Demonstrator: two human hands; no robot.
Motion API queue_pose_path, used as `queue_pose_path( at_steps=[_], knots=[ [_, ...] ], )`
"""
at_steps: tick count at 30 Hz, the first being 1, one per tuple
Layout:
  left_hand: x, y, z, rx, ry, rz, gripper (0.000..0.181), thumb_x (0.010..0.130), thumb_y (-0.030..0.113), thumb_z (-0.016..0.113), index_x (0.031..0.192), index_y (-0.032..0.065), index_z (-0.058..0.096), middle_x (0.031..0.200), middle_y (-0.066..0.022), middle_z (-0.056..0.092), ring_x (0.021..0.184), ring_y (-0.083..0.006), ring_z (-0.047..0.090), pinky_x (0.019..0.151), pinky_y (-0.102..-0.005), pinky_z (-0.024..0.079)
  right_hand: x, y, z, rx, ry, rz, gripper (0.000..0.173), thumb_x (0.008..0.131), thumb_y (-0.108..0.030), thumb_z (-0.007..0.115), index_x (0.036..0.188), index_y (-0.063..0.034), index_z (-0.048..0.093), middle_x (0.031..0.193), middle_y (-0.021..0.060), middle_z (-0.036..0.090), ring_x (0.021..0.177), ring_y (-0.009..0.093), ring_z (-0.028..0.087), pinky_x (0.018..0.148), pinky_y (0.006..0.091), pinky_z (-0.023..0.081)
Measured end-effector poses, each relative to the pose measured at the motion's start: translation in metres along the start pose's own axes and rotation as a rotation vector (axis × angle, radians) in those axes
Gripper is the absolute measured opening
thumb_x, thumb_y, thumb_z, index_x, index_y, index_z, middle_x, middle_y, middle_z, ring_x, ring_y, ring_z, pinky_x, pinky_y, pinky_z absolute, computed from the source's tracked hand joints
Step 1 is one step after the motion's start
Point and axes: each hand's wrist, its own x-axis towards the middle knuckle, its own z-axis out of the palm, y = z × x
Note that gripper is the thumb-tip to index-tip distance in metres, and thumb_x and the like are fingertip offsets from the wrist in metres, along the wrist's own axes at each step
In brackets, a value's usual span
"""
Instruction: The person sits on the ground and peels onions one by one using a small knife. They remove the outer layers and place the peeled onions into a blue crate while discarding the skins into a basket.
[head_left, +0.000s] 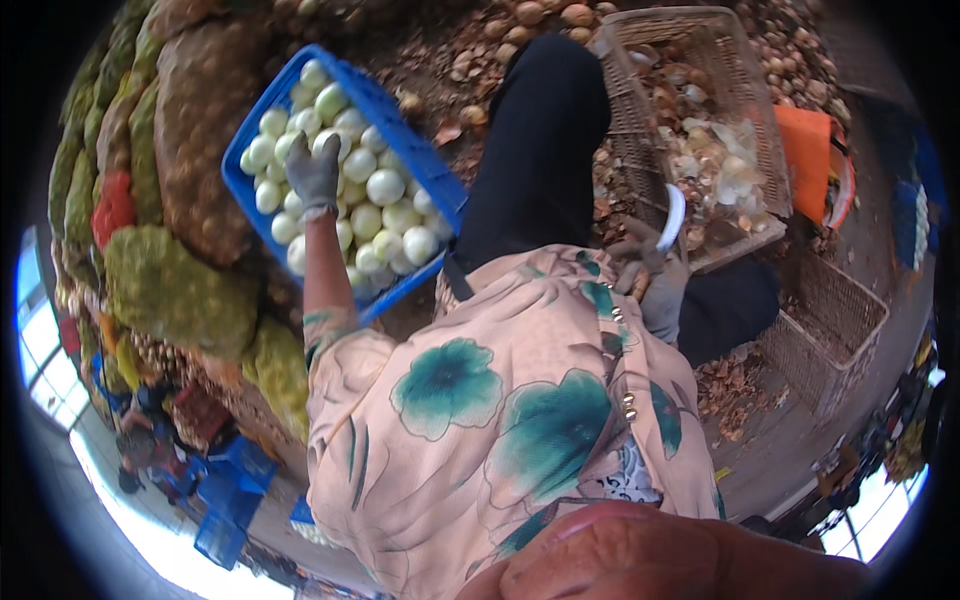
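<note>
My left hand (313, 174), in a grey glove, reaches over a blue plastic crate (409, 139) filled with peeled white onions (385, 187). Its thumb and fingers are spread at the onions, and none is plainly gripped. Near my waist, my right hand (661, 289), also gloved in grey, is closed around a tool with a curved white part (673, 217) sticking up; whether this is blade or handle cannot be told. That hand is beside a brown plastic crate (772, 150) holding onion skins (724, 161) and scraps.
Full mesh sacks (180, 292) are stacked at the left. Unpeeled onions (577, 15) and loose skins cover the ground ahead. An orange container (802, 161) stands beyond the brown crate, another crate (825, 322) at the right. People and blue crates (229, 487) appear at the lower left.
</note>
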Motion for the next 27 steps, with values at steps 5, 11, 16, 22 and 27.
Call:
queue_pose_path(
  at_steps=[5,11,16,22,27],
  knots=[
    [0.015,0.107,0.059,-0.343,0.036,0.177,0.039,0.082,0.023,0.079,0.113,0.0009,0.072,0.099,-0.0134,0.072,0.090,-0.0248,0.069,0.085,-0.0358,0.054,0.004,0.001,-0.004,-0.064,0.002,0.084,0.042,0.096,-0.006,0.059,0.134,0.0116,0.051,0.078,0.0132,0.068,0.066,0.014,0.064,0.058,0.0227,0.049],
    [0.055,0.211,0.190,-0.307,-0.353,0.297,0.040,0.082,0.029,0.079,0.113,0.0031,0.073,0.101,-0.0150,0.073,0.095,-0.0243,0.071,0.088,-0.0344,0.054,0.031,-0.013,-0.003,-0.196,0.236,0.011,0.043,0.100,-0.026,0.064,0.131,0.0041,0.060,0.071,0.0045,0.063,0.055,0.007,0.054,0.051,0.0210,0.042],
    [0.083,0.243,0.323,-0.059,-0.514,0.510,0.038,0.081,0.029,0.074,0.112,0.0080,0.072,0.109,-0.0190,0.070,0.105,-0.0370,0.065,0.091,-0.0452,0.053,0.052,-0.017,-0.019,-0.161,0.332,0.052,0.046,0.099,-0.031,0.067,0.130,0.0023,0.061,0.075,0.0043,0.064,0.054,0.008,0.055,0.050,0.0216,0.043],
    [0.115,0.280,0.411,0.342,-0.743,0.460,0.049,0.082,0.023,0.070,0.129,0.0108,0.060,0.129,-0.0198,0.060,0.117,-0.0395,0.060,0.095,-0.0494,0.052,0.076,-0.022,-0.035,-0.097,0.443,0.145,0.044,0.099,-0.028,0.067,0.129,0.0028,0.062,0.077,0.0053,0.065,0.053,0.009,0.056,0.049,0.0209,0.043],
    [0.111,0.289,0.429,0.421,-0.670,0.440,0.062,0.075,0.035,0.084,0.124,0.0046,0.063,0.125,-0.0221,0.062,0.111,-0.0361,0.064,0.090,-0.0465,0.054,0.087,-0.015,-0.043,0.030,0.485,0.245,0.041,0.099,-0.023,0.065,0.131,0.0024,0.059,0.075,0.0063,0.063,0.051,0.011,0.057,0.047,0.0232,0.045]
  ],
)
